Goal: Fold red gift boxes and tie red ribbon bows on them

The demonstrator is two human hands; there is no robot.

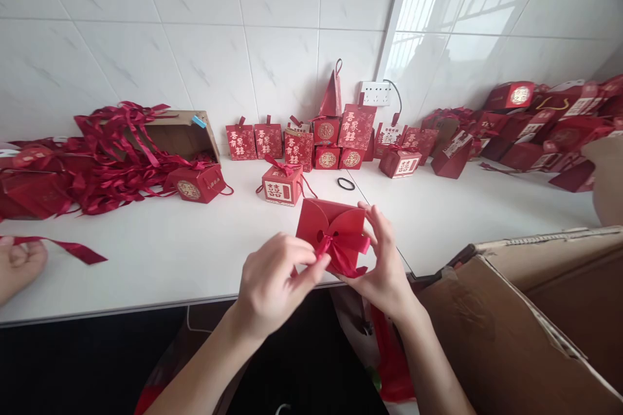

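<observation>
A red gift box [311, 224] is tilted up in front of me at the table's near edge, its curved top flaps facing me. Red ribbon [344, 253] is tied in a bow through the two holes in the flaps. My left hand [277, 275] pinches the ribbon's left loop between thumb and fingers. Around the box's right side, my right hand [384, 266] grips it, thumb low and fingers at the far edge. Just behind stands a finished-looking red box [282, 185] with a ribbon bow and cord handles.
A heap of red ribbons [121, 175] spills from a cardboard box [195, 126] at left. Several red boxes [327, 157] line the wall, with more piled right. A black hair tie [346, 184] lies midtable. A large carton [487, 311] stands lower right. Another person's hand [22, 266] holds ribbon at left.
</observation>
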